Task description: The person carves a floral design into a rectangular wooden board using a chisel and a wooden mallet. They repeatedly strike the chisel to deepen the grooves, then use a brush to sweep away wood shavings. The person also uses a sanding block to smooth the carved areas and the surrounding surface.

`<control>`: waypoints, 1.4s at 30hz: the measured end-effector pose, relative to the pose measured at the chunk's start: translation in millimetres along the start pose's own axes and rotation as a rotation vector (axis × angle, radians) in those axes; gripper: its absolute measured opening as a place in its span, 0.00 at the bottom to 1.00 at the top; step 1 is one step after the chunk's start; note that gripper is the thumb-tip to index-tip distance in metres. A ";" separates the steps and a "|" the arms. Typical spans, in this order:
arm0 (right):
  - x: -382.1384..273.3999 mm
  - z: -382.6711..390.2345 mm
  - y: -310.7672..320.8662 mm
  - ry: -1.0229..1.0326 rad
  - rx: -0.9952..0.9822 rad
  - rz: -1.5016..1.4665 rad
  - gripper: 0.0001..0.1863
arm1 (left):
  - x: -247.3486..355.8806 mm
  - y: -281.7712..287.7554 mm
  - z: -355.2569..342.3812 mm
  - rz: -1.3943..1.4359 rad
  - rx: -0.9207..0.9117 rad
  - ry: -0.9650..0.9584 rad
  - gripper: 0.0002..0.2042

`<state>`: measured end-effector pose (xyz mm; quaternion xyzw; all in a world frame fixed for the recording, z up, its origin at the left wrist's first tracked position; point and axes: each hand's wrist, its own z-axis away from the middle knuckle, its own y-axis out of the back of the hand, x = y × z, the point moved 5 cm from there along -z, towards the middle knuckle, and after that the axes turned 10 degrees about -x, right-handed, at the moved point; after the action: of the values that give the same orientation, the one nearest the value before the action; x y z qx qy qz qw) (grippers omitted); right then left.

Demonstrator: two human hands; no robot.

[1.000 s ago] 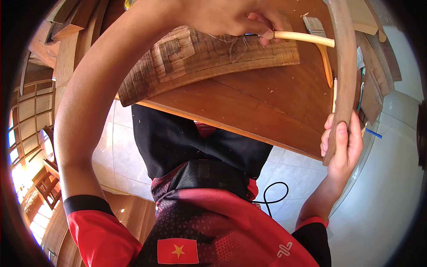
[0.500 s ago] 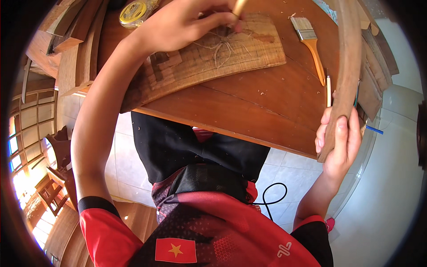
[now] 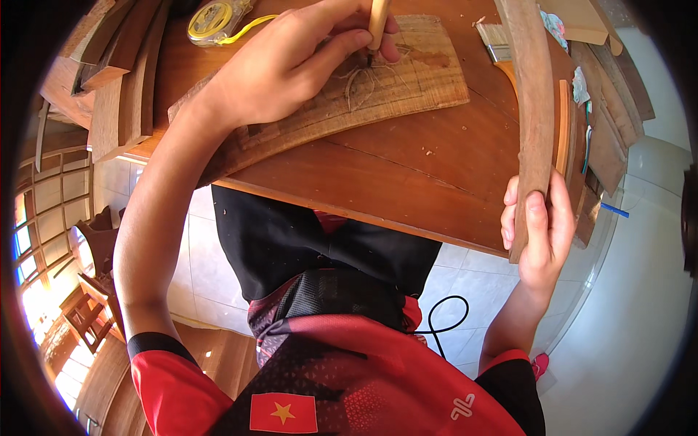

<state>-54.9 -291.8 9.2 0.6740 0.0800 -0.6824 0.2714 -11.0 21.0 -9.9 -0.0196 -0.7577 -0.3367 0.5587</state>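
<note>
My left hand (image 3: 280, 73) is closed round the pale wooden handle of a chisel (image 3: 377, 27). The chisel stands nearly upright, its dark blade tip down on a brown wooden board (image 3: 436, 76). Thin leaf-like or petal-like lines are cut into that board around the tip. At the right, my right hand (image 3: 542, 232) grips the lower end of a long, thick wooden stick (image 3: 536, 116), thumb along its near face. The stick points away from me, and its far end runs out of view. It covers part of a paintbrush (image 3: 497, 47) lying on the table.
The brown table (image 3: 429, 174) has its near edge at my lap. A yellow tape measure (image 3: 211, 20) lies at the far left, by stacked wood pieces (image 3: 120, 83). More planks (image 3: 607, 134) and white scraps (image 3: 579, 86) are on the right. A black cable (image 3: 446, 299) loops over the floor.
The stick and my right hand have swung left, now covering the paintbrush handle. My left hand has lowered slightly toward me, and the chisel is more upright on the board.
</note>
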 end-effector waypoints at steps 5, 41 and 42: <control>7.7 2.1 1.9 -0.008 -0.010 -0.002 0.23 | 20.9 -3.3 -1.2 -0.032 -0.031 0.065 0.09; 41.6 -13.4 14.7 0.124 0.364 0.823 0.16 | 18.3 31.7 104.1 0.171 0.687 0.154 0.10; 43.8 -15.8 12.2 0.145 0.369 0.838 0.16 | 13.5 29.1 113.5 0.174 0.740 0.161 0.10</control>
<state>-32.8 -306.1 -31.1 0.7312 -0.3034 -0.4680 0.3928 -98.8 99.2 -1.0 0.1456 -0.7771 0.0080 0.6123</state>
